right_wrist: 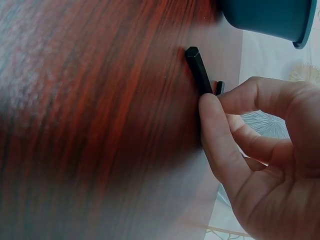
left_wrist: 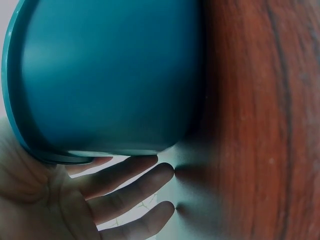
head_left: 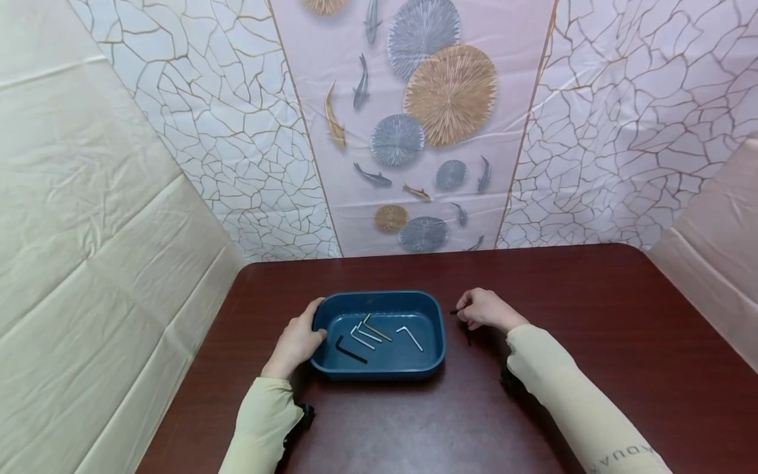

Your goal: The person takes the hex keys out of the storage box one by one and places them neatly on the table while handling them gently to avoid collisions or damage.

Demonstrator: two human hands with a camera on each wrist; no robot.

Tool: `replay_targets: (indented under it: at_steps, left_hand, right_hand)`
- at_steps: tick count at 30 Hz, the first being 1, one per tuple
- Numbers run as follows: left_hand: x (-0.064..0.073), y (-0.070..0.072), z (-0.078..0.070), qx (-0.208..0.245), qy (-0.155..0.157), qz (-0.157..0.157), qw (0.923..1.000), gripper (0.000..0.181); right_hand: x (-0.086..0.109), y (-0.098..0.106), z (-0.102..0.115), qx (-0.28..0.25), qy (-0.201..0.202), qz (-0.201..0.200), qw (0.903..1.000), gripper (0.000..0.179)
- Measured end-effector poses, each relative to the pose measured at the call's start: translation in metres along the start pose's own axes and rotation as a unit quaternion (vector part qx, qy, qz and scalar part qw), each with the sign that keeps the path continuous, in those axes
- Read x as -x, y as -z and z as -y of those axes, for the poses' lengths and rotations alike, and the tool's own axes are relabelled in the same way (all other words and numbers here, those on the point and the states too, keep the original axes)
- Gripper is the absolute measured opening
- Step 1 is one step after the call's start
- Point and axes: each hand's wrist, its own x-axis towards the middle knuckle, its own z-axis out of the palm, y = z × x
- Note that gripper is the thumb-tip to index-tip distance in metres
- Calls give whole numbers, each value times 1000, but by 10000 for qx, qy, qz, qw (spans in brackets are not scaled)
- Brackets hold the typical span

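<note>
A blue rectangular tray (head_left: 379, 374) sits on the table, with several L-shaped hex keys inside: one black key (head_left: 352, 354), the others silver (head_left: 410, 337) or brownish (head_left: 376, 329). My left hand (head_left: 298, 340) grips the tray's left side, thumb over the rim. In the left wrist view its fingers (left_wrist: 135, 192) extend below the tray wall (left_wrist: 110, 75), tips at the tabletop. To the right of the tray, my right hand (head_left: 487, 308) pinches a black hex key (right_wrist: 199, 72) between thumb and fingers, close over the table. The fingers hide the key's middle.
The dark red-brown wooden table (head_left: 592, 316) extends around the tray. A patterned curtain (head_left: 414, 217) hangs behind its far edge, and pale fabric panels (head_left: 148, 250) stand on the left and right sides.
</note>
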Motion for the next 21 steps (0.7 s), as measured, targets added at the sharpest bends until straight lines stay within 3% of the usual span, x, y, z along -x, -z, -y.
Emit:
replay_targets:
  at_steps: [12, 16, 21]
  left_hand:
    - [1, -2, 2, 74, 18, -18, 10000, 65]
    - [4, -5, 4, 95, 122, 22, 9999, 66]
    - [1, -3, 1, 59, 36, 16, 10000, 67]
  right_hand:
    - [0, 1, 1, -13, 8, 78, 10000, 20]
    - [-1, 2, 4, 101, 44, 180, 9998, 19]
    - [0, 6, 13, 352, 167, 156, 9991, 21]
